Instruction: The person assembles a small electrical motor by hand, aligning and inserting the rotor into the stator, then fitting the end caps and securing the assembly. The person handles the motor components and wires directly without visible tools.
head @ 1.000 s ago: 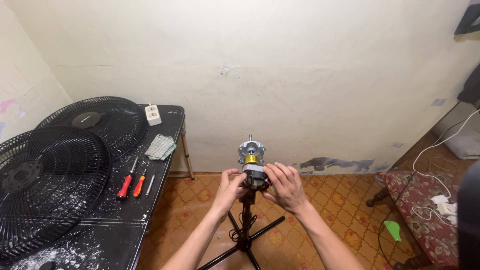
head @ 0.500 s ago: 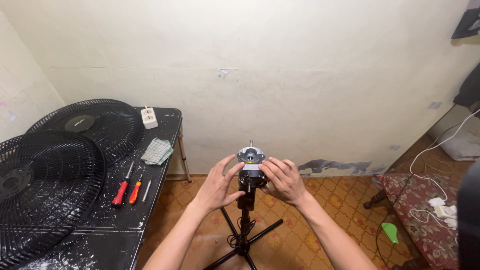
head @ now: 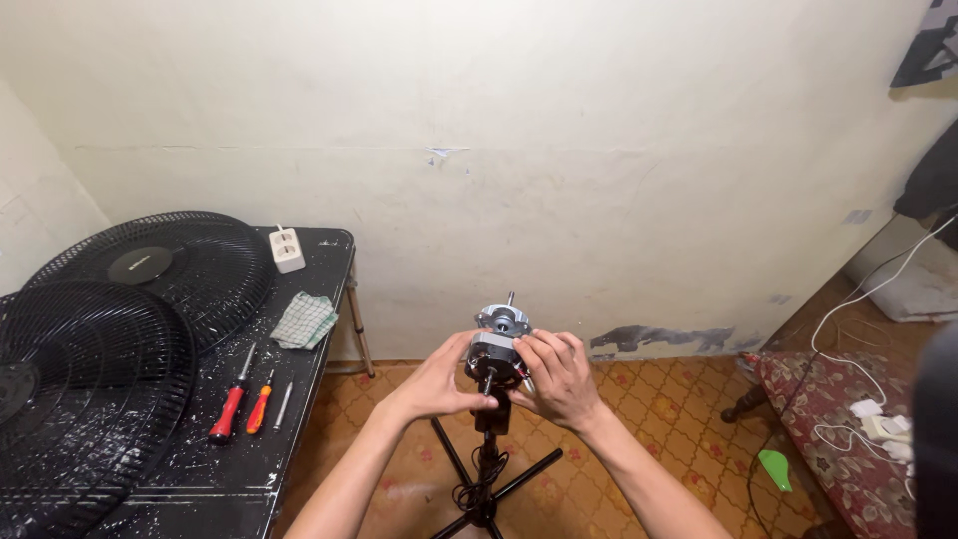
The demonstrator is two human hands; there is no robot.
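I count two black fan grilles, one point(head: 185, 265) lying at the back of the tabletop point(head: 225, 469) and one point(head: 85, 399) in front of it, plus two red-handled screwdrivers point(head: 231, 409) point(head: 258, 404), one thin metal tool point(head: 283, 404), one checked cloth point(head: 304, 319) and one white socket adapter point(head: 287, 250). My two hands, left hand point(head: 439, 384) and right hand point(head: 554, 379), are around one fan motor point(head: 497, 344) on one black tripod stand point(head: 486, 479).

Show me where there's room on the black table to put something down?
A bare strip of the black table lies between the white power strip, the checked cloth and the far edge. Another lies near the front edge, below the red screwdriver and orange screwdriver. The left side is crowded: two fan grilles cover it.
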